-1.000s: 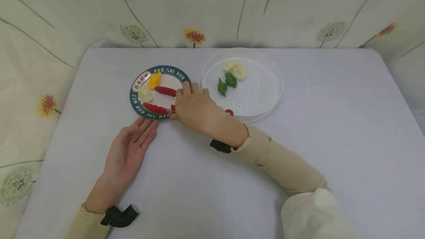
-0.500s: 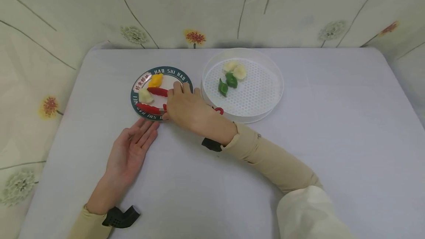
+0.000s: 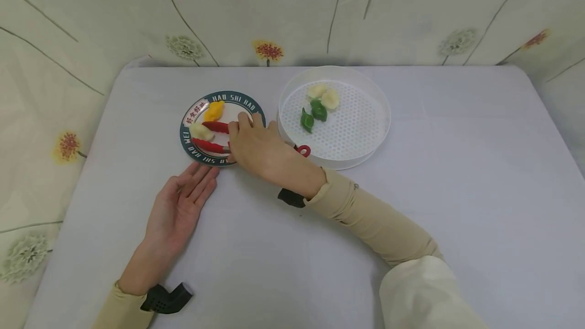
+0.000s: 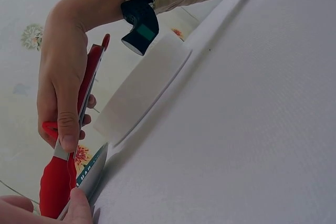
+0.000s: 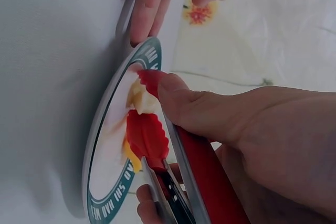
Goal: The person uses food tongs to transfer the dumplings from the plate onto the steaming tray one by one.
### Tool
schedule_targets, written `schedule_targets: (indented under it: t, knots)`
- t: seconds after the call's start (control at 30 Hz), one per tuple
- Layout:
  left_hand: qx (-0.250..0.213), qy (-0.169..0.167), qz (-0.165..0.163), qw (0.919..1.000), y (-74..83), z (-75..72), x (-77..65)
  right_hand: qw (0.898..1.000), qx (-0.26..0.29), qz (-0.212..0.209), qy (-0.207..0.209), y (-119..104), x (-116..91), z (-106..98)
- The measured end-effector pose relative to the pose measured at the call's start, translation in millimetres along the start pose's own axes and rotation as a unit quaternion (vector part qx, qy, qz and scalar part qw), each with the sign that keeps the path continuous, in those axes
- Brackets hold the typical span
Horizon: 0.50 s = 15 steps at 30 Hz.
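Observation:
My right hand point(image 3: 260, 151) grips a pair of red-and-metal tongs point(image 3: 211, 145) over the plate, thumb along one arm and fingers round the other. The scalloped red tips stand on both sides of a cream-coloured piece point(image 3: 200, 131), close against it in the right wrist view. A yellow piece point(image 3: 214, 111) lies beside it on the round plate with a dark green lettered rim point(image 3: 235, 96). Palm up, my left hand point(image 3: 178, 212) lies with straight fingers on the table, fingertips point(image 5: 139, 32) at the plate's near edge.
Right of the plate stands a round white perforated basket point(image 3: 356, 136). Two cream pieces point(image 3: 330, 99) and two green pepper-like pieces point(image 3: 318, 109) lie in it. A white cloth covers the table point(image 3: 434, 192), and a flower-patterned curtain point(image 3: 402, 9) hangs behind.
My right hand has moved left with the tongs, farther over the plate. The tongs' tips have drawn closer together around the cream piece. My left hand stays in place.

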<state>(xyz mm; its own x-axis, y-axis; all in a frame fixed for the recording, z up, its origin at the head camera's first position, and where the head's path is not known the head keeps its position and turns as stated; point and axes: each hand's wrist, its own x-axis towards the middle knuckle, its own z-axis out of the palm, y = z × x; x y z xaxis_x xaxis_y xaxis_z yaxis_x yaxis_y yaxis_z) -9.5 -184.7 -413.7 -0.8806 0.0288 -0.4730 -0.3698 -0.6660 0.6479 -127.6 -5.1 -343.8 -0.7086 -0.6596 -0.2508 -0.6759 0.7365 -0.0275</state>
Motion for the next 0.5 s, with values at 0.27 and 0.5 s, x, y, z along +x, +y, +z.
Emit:
schedule_targets:
  t: [0.27,0.5]
  knots:
    - [-0.003,0.002,-0.002,1.0000,-0.1,-1.1,0.6,1.000,0.001,0.000,0.001,4,-5,-1]
    - [-0.007,0.001,-0.002,1.0000,-0.2,-2.6,1.7,1.000,-0.007,0.002,0.007,9,-17,-8]
